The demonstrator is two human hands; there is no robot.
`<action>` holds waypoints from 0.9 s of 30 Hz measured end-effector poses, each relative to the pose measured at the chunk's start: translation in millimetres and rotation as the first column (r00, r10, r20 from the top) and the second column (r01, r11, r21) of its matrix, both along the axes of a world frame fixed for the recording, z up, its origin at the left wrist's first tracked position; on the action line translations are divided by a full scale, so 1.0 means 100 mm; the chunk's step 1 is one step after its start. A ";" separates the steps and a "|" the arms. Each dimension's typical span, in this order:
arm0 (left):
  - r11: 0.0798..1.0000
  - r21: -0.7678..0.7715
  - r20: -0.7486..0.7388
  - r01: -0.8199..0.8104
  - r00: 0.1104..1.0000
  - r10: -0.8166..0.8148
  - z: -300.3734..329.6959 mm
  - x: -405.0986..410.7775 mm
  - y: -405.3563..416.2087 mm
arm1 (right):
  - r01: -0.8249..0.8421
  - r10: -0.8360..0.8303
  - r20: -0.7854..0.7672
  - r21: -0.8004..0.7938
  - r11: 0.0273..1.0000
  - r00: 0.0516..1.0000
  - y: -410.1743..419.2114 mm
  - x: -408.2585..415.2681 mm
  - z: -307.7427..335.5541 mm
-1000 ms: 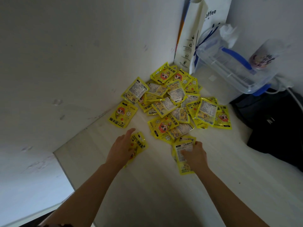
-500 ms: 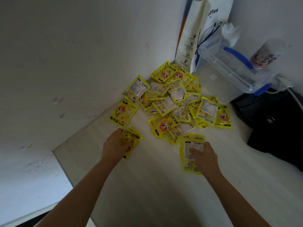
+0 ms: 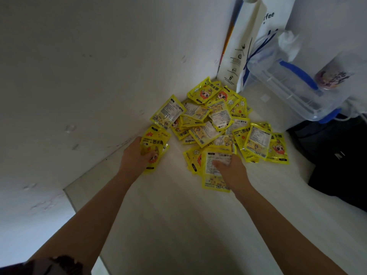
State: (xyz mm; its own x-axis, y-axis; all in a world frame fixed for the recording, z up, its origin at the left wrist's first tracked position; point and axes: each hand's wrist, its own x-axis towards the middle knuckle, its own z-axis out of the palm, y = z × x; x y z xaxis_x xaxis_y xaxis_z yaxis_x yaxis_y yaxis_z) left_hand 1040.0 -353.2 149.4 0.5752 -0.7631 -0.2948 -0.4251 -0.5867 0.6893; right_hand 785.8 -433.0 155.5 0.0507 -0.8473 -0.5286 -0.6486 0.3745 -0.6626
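- The left hand [image 3: 132, 158] grips a few yellow packets [image 3: 154, 144], thumb curled over them, beside the wall [image 3: 79, 76].
- The right hand [image 3: 234, 173] rests on a label-up packet [image 3: 210, 168] at the near edge of the pile [image 3: 208, 120] on the bench [image 3: 178, 225]. Its fingers are blurred, so I cannot tell whether they grip.

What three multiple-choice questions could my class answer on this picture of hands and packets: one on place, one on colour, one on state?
1. Where does the pile of packets lie?
A on a chair
B in a corner by the wall
C in a drawer

2. What colour is the handle of the clear box?
A red
B green
C blue

3. What is the left hand doing?
A gripping a packet
B lying flat and empty
C pointing upward

Answers:
1 B, the pile lies right at the foot of the wall.
2 C, a blue bar arches over the lid.
3 A, its fingers curl round the packet.
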 end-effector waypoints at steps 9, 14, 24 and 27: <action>0.999 0.037 0.002 -0.031 1.000 0.031 -0.10 0.22 -0.35 | -0.087 0.074 -0.235 -0.047 0.995 0.969 -0.26 0.19 -0.15; 0.996 0.082 0.084 0.022 0.996 -0.029 -0.19 0.24 -0.48 | -0.095 0.093 -0.225 0.001 0.995 0.970 -0.27 0.21 -0.26; 0.988 0.152 0.101 0.023 0.994 -0.039 -0.32 0.19 -0.40 | -0.065 0.075 -0.202 0.054 0.996 0.976 -0.23 0.22 -0.30; 0.983 0.181 0.095 0.038 0.994 -0.056 -0.36 0.12 -0.30 | -0.085 0.092 -0.191 0.043 0.995 0.977 -0.21 0.18 -0.29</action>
State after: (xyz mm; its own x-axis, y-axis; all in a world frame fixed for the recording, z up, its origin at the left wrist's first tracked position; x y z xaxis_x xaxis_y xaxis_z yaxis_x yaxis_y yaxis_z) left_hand 1052.2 -383.4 113.6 0.5729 -0.7304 -0.3720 -0.5163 -0.6741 0.5283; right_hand 804.0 -454.3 126.9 0.0191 -0.8251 -0.5646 -0.7941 0.3306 -0.5100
